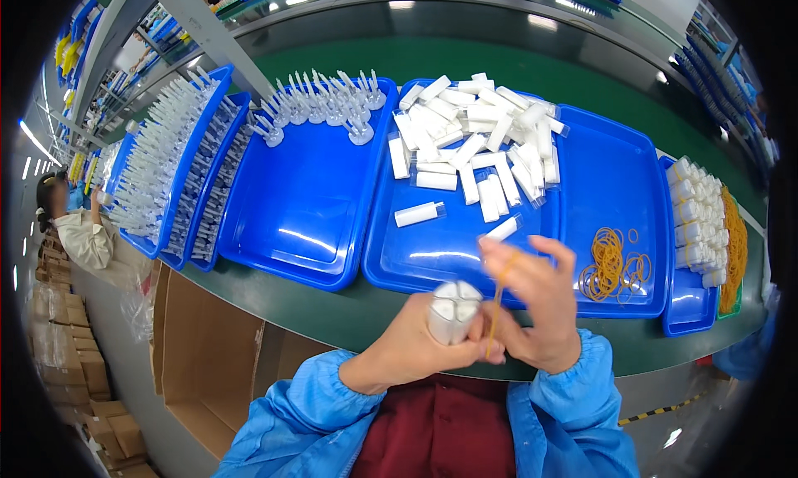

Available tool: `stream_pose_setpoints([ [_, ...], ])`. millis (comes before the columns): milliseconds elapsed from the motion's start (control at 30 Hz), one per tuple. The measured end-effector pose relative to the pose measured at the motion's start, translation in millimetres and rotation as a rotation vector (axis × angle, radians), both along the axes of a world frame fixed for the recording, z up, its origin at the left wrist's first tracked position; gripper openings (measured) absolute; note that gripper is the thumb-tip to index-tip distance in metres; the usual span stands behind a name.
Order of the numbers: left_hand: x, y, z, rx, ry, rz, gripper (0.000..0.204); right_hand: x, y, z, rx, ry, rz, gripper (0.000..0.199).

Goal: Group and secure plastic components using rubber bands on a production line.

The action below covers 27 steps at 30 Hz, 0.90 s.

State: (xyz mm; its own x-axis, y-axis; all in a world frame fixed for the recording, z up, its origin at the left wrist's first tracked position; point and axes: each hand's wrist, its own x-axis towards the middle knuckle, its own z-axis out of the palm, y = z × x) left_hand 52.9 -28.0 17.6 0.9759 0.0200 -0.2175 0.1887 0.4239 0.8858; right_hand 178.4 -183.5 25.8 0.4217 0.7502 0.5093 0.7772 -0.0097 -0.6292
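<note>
My left hand (407, 347) is closed around an upright bundle of white tubes (455, 312), with their round ends facing up. A tan rubber band (496, 307) is stretched between the fingers of my right hand (540, 303), just right of the bundle, and its lower end reaches my left fingertips. The right fingers are slightly blurred. Beyond my hands, many loose white tubes with clear ends (486, 137) lie heaped in a blue tray (391, 258). Loose rubber bands (605, 263) lie in the blue tray (615, 170) to the right.
At far right, banded white bundles (694, 216) stack beside a heap of rubber bands (735, 245). Clear stemmed pieces (320, 104) stand in a blue tray (303, 187); fuller trays (170, 145) are stacked left of it. An open cardboard box (208, 353) and a person (79, 233) are lower left.
</note>
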Motion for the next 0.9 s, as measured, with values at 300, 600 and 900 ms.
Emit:
stream_pose_setpoints([
  [300,10.1,8.2,-11.7,1.04,-0.36,-0.254,0.029,21.9,11.5,18.0,-0.314,-0.112,0.382,0.068],
  [600,-23.3,57.8,-14.0,-0.005,-0.125,0.246,0.027,32.9,-31.3,-14.8,-0.337,-0.007,0.2,0.04],
  [900,16.3,-6.5,-4.0,0.839,-0.458,0.652,0.048,-10.8,28.6,20.1,0.684,1.091,-0.271,0.047],
])
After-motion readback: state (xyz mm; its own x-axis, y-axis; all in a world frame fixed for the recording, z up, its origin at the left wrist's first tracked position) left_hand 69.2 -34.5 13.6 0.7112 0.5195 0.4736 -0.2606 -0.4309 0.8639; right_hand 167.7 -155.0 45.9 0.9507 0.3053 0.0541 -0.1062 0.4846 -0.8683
